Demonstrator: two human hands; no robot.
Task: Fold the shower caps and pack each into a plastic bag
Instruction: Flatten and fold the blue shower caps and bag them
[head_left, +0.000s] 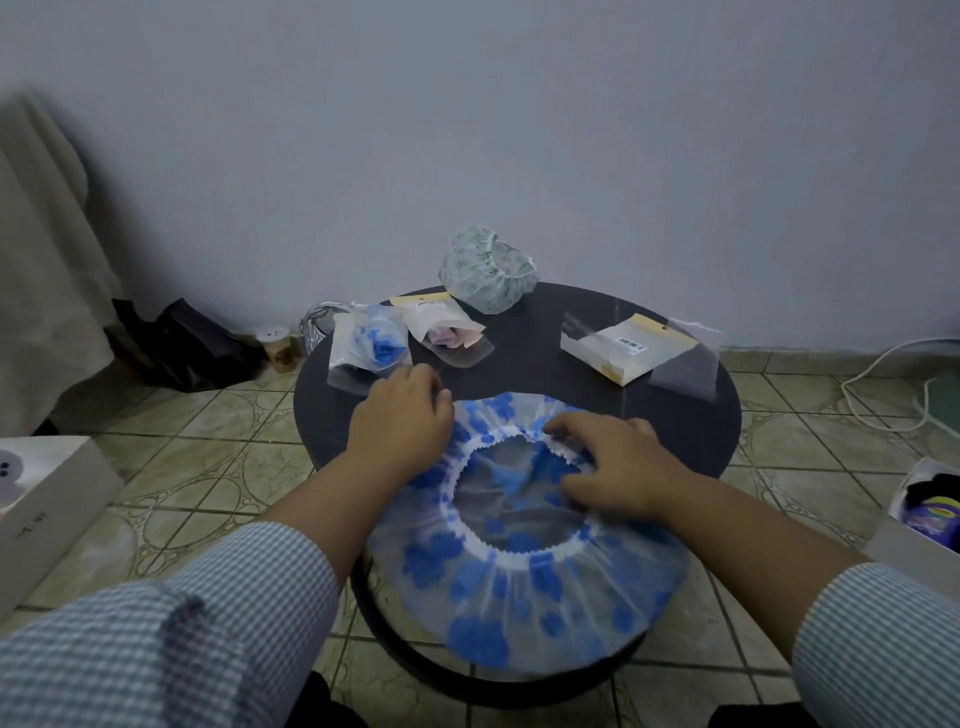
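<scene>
A clear shower cap with blue flowers (524, 582) lies spread open, mouth up, over the near half of the round black table (691, 415). My left hand (400, 421) grips its far left edge. My right hand (608, 467) pinches the white elastic rim on the far right. At the far left lie a bag with a folded blue cap (371, 343) and a bag with a pinkish cap (444, 325). A crumpled green-patterned cap (488, 270) sits at the back. A stack of empty plastic bags (626, 348) lies at the right.
A loose clear bag (685, 364) lies beside the stack. On the tiled floor: a white box (47, 499) at left, a black bag (182, 343) and a small jar (278, 345) by the wall, a white cable (883, 384) and an open box (924, 509) at right.
</scene>
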